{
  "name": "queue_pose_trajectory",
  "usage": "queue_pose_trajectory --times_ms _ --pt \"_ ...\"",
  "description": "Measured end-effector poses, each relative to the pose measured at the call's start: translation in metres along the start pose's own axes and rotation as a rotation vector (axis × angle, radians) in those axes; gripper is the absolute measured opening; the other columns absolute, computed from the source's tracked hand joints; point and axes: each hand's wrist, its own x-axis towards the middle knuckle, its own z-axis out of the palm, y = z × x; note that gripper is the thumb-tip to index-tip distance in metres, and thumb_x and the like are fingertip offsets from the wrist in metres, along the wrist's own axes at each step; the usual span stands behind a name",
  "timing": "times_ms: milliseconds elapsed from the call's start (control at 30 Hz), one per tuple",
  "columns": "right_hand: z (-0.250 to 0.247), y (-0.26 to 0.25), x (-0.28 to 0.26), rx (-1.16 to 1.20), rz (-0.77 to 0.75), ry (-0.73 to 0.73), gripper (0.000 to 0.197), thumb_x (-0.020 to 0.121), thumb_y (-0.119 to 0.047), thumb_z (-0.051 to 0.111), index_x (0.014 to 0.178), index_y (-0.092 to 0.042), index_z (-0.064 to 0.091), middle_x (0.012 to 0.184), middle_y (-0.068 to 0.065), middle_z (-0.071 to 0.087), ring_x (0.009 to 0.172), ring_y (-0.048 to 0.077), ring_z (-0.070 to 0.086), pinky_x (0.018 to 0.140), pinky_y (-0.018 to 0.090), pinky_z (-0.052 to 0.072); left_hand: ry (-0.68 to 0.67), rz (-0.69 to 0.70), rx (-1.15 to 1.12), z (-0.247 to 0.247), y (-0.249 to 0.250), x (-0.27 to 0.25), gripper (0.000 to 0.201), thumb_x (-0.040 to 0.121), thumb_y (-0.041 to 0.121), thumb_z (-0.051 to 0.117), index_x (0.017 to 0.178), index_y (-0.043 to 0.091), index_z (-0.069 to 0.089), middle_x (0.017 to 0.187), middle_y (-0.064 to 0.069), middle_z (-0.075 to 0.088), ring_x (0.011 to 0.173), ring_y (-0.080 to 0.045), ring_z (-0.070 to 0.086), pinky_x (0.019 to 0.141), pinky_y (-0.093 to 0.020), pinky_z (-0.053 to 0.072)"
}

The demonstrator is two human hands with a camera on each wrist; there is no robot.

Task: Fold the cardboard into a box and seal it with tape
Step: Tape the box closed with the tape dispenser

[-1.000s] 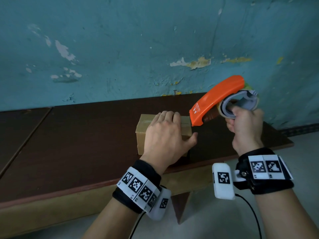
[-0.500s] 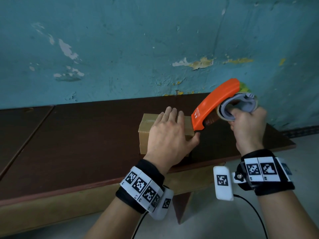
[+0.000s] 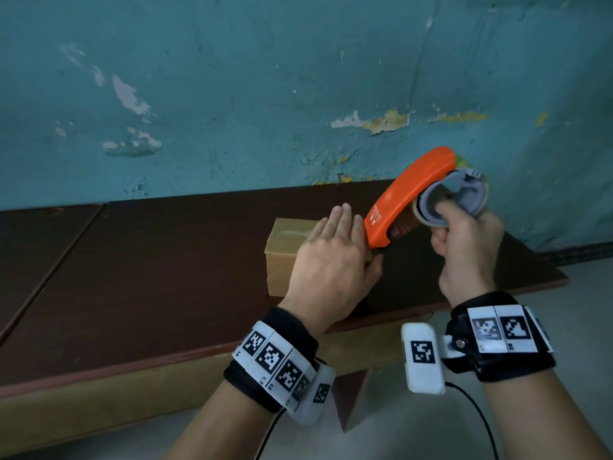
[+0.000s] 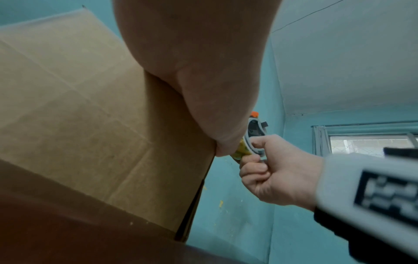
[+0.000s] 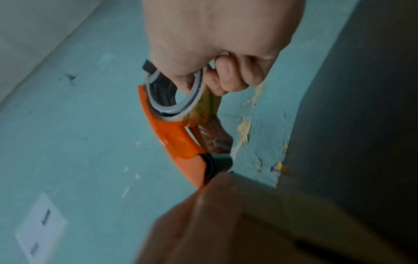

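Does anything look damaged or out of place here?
Only the wall stands out: its teal paint is peeling in white and yellow patches. The cardboard box sits square on the table, with nothing spilled or askew.

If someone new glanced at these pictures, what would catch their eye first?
The orange tape dispenser, gripped by the right hand, its nose down at the right end of the small cardboard box. Next, the left hand lying flat on the box's top, on a dark brown table against a peeling teal wall.
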Motion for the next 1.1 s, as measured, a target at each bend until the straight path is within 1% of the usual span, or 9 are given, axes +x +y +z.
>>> queue_pose_trajectory --times_ms 100,167,233,367,467,667,767,900,1100 --pt "0.007 0.0 -0.001 0.185 0.147 -0.029 0.007 0.087 -0.014 0.07 0.084 -0.018 0.065 0.06 -0.009 0.056 0.047 0.005 0.042 0.04 0.018 0.026 0.005 0.0 0.008 0.001 0.0 0.0 0.073 0.103 0.05 0.039 0.155 -0.001 0.041 0.162 -0.026 0.039 0.152 -0.034 0.037 0.125 -0.044 0.03" --pt "0.008 0.001 0.0 0.231 0.219 -0.053 0.006 0.088 -0.019 0.07 0.088 -0.019 0.065 0.06 -0.011 0.057 0.047 0.004 0.043 0.038 0.017 0.027 0.008 -0.001 -0.003 0.001 0.0 0.0 0.072 0.103 0.05 0.042 0.155 0.0 0.041 0.162 -0.025 0.039 0.152 -0.035 0.037 0.125 -0.044 0.031" --pt "0.007 0.001 0.001 0.231 0.262 -0.061 0.008 0.089 -0.023 0.069 0.085 -0.02 0.063 0.057 -0.01 0.055 0.046 0.005 0.042 0.036 0.017 0.026 0.013 0.001 -0.012 0.002 0.0 0.0 0.071 0.103 0.049 0.042 0.155 0.001 0.042 0.161 -0.025 0.041 0.151 -0.035 0.039 0.124 -0.045 0.033" --pt "0.005 0.002 0.002 0.19 0.339 -0.071 0.024 0.093 -0.021 0.058 0.069 -0.02 0.055 0.052 -0.006 0.049 0.04 0.006 0.04 0.034 0.016 0.023 0.044 0.001 -0.03 0.003 0.001 0.001 0.072 0.099 0.05 0.032 0.15 0.003 0.05 0.155 -0.027 0.049 0.146 -0.038 0.047 0.119 -0.047 0.039" --pt "0.006 0.003 0.001 0.109 0.408 -0.085 0.022 0.092 -0.016 0.054 0.069 -0.017 0.053 0.054 0.0 0.048 0.038 0.008 0.041 0.033 0.016 0.021 0.044 -0.008 -0.039 0.003 0.001 0.001 0.074 0.098 0.051 0.029 0.149 0.002 0.051 0.154 -0.026 0.05 0.145 -0.037 0.048 0.119 -0.047 0.039" --pt "0.003 -0.002 0.001 0.061 0.344 -0.085 0.014 0.092 -0.007 0.057 0.081 -0.013 0.063 0.062 0.002 0.056 0.046 0.008 0.05 0.036 0.016 0.034 0.05 -0.038 -0.053 0.001 0.003 0.0 0.072 0.097 0.052 0.037 0.144 0.002 0.056 0.152 -0.024 0.053 0.144 -0.035 0.05 0.118 -0.045 0.04" --pt "0.0 -0.003 0.002 0.061 0.327 -0.085 0.014 0.092 -0.006 0.056 0.083 -0.013 0.065 0.062 0.0 0.058 0.048 0.008 0.051 0.037 0.017 0.031 0.044 -0.041 -0.044 0.0 0.003 -0.001 0.073 0.097 0.056 0.046 0.148 0.003 0.053 0.155 -0.022 0.051 0.146 -0.033 0.047 0.12 -0.043 0.036" --pt "-0.003 -0.006 0.004 0.06 0.335 -0.086 0.015 0.092 -0.003 0.054 0.086 -0.012 0.064 0.062 -0.002 0.059 0.046 0.006 0.05 0.036 0.016 0.028 0.0 -0.035 -0.014 -0.001 0.0 0.0 0.083 0.095 0.062 0.055 0.155 0.006 0.044 0.162 -0.018 0.043 0.152 -0.03 0.039 0.124 -0.041 0.03" --pt "-0.006 -0.007 0.006 0.056 0.322 -0.095 0.017 0.092 -0.001 0.051 0.084 -0.012 0.061 0.06 -0.001 0.057 0.043 0.006 0.049 0.033 0.015 0.027 0.008 -0.041 -0.027 -0.003 0.001 0.0 0.079 0.096 0.059 0.057 0.154 0.007 0.045 0.161 -0.017 0.045 0.151 -0.029 0.041 0.123 -0.041 0.031"
